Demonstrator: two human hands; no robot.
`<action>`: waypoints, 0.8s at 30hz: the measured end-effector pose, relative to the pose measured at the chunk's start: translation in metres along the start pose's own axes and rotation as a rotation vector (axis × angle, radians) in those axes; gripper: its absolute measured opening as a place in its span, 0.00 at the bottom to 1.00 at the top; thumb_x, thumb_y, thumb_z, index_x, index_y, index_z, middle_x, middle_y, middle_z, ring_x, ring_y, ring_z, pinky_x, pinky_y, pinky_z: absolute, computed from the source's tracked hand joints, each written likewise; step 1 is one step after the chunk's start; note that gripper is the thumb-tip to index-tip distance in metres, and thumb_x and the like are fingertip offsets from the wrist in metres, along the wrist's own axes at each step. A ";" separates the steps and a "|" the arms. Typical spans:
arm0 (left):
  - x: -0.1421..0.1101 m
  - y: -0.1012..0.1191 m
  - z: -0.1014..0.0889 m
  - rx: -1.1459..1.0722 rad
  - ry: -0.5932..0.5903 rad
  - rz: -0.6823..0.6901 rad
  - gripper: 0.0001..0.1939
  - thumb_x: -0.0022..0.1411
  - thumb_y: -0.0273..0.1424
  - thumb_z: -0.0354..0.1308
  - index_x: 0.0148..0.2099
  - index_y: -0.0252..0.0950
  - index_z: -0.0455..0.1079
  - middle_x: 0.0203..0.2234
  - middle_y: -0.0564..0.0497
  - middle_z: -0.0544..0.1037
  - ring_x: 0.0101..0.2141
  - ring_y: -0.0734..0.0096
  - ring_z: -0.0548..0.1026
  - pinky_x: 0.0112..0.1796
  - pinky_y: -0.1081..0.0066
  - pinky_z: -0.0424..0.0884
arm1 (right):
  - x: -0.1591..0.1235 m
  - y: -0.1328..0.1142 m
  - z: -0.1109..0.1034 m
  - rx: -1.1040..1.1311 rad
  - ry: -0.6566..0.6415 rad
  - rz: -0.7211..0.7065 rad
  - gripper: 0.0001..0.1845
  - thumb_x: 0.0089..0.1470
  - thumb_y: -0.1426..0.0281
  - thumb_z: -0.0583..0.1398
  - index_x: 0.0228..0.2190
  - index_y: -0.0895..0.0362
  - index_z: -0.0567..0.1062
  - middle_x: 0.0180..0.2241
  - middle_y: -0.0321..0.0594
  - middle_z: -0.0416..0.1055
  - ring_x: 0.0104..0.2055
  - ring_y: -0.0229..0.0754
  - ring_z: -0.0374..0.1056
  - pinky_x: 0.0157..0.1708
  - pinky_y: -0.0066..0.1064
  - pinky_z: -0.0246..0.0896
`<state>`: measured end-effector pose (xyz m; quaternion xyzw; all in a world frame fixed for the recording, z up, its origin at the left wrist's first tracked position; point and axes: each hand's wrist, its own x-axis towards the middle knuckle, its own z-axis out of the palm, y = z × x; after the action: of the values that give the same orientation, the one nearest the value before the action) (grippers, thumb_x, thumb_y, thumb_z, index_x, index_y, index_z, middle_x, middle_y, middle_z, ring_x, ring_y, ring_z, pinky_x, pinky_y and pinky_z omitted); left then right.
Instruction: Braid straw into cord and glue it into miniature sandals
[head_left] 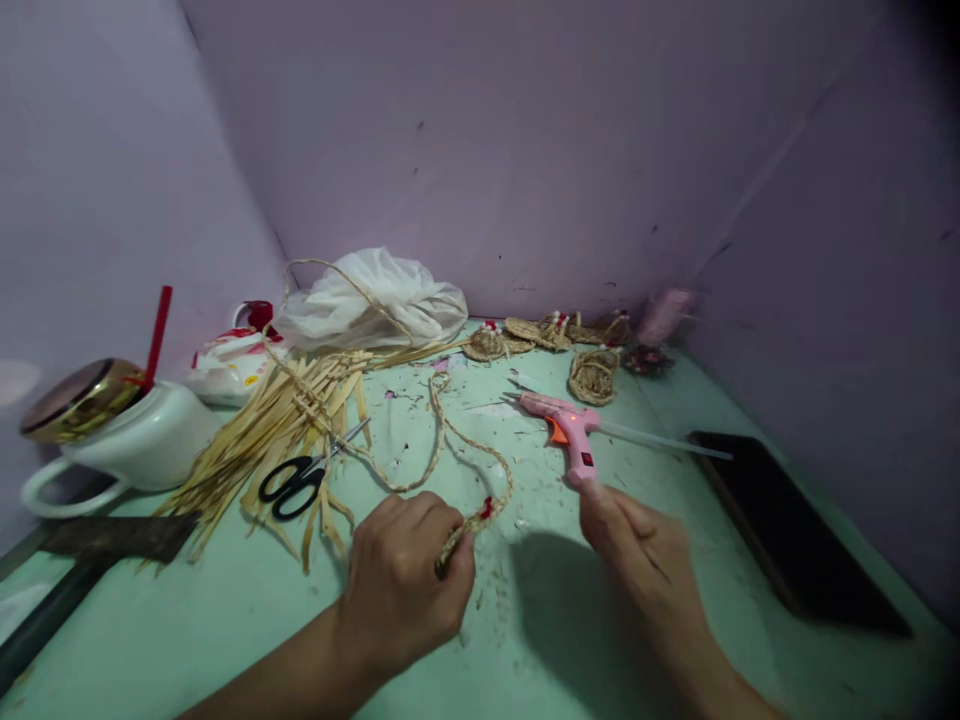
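My left hand [409,570] is closed around a braided straw piece [469,525] with a small red spot on it. From that piece a thin braided cord [439,450] loops away over the table. My right hand [641,560] has its fingertips closed at the bottom of the handle of a pink glue gun [574,430]. The gun has an orange trigger, a small lit light and a clear glue stick out of its back. Its nozzle points left. Black-handled scissors [296,485] lie on loose straw strips [262,430] left of my hands.
Several coiled straw pieces [592,375] lie along the back wall near a white plastic bag [375,300]. A dark phone or tablet [795,530] rests at the right. On the left are a white teapot-like vessel [150,440], a gold-rimmed round thing [82,400] and a hammer-like tool [90,555].
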<state>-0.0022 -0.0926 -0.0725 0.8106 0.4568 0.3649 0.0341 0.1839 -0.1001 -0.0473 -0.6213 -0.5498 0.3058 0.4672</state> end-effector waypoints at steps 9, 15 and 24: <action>-0.005 0.013 0.000 -0.019 0.011 0.021 0.05 0.55 0.24 0.52 0.28 0.36 0.63 0.20 0.52 0.68 0.23 0.70 0.66 0.26 0.69 0.59 | -0.002 0.002 0.027 0.563 -0.423 0.287 0.16 0.39 0.60 0.65 0.27 0.59 0.75 0.22 0.36 0.66 0.21 0.33 0.56 0.21 0.25 0.52; -0.004 0.011 0.000 -0.241 -0.111 -0.132 0.07 0.53 0.27 0.54 0.37 0.36 0.64 0.27 0.51 0.72 0.28 0.70 0.70 0.30 0.72 0.66 | -0.004 0.002 0.023 0.689 -0.449 0.178 0.12 0.40 0.63 0.66 0.27 0.59 0.76 0.22 0.37 0.68 0.24 0.34 0.61 0.26 0.27 0.56; -0.002 0.006 0.004 -0.337 -0.179 -0.120 0.10 0.60 0.29 0.48 0.29 0.37 0.68 0.21 0.53 0.71 0.25 0.73 0.69 0.28 0.75 0.64 | 0.007 0.004 0.010 0.393 -0.472 0.076 0.21 0.40 0.57 0.64 0.33 0.60 0.77 0.28 0.42 0.73 0.29 0.44 0.67 0.30 0.34 0.60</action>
<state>0.0036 -0.0962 -0.0739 0.7938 0.4320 0.3600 0.2314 0.1782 -0.0907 -0.0532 -0.4512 -0.5498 0.5594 0.4257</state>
